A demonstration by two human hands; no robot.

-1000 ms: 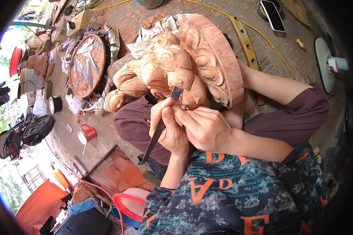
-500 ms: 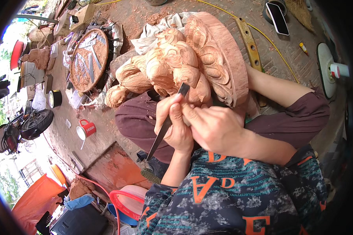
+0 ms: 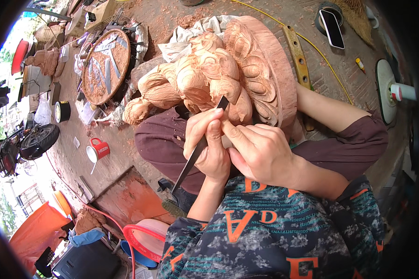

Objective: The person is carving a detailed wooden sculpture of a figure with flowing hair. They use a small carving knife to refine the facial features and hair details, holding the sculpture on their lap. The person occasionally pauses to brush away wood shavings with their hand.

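Note:
A reddish wood carving [image 3: 191, 76] with rounded, leaf-like forms lies on its side before my crossed legs, its thick curved base at the right. My left hand [image 3: 205, 149] is closed around a dark flat chisel [image 3: 189, 168], which slants from lower left to upper right. The chisel's upper end meets the carving's lower edge, beside a bulb-shaped lobe. Pressed against the left fingers, my right hand [image 3: 265, 151] is closed too. Something pale shows between the hands, too covered to identify.
At the far left, a round tray [image 3: 92, 95] holds several flat metal tools and wood chips. A red mug [image 3: 98, 149] stands on the floor. A phone [image 3: 331, 29] lies at the far right, near a yellow bar with holes [image 3: 297, 55] and a yellow cable [image 3: 328, 67].
The chisel's upper end has shifted slightly up and right along the carving. Both hands keep their hold. The whole view has turned a little.

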